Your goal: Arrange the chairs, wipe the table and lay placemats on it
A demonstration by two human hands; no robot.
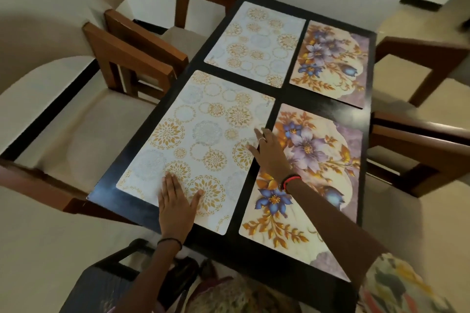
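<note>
My left grip [175,201] lies flat and open, fingers straight, pressing the near end of the near-left placemat [198,140], white with gold circles. My right grip [268,154], fingers straight and spread, presses that placemat's right edge. 4 placemats cover the dark table [287,95] in 2 rows. The pressed placemat's long axis runs away from me. Its gap to the near floral placemat [318,160] looks wider at my end, so I judge the left grip is better placed to square it.

4 placemats [203,140] fill the table [283,96], leaving thin bare strips; chairs [137,58] hem both sides
</note>
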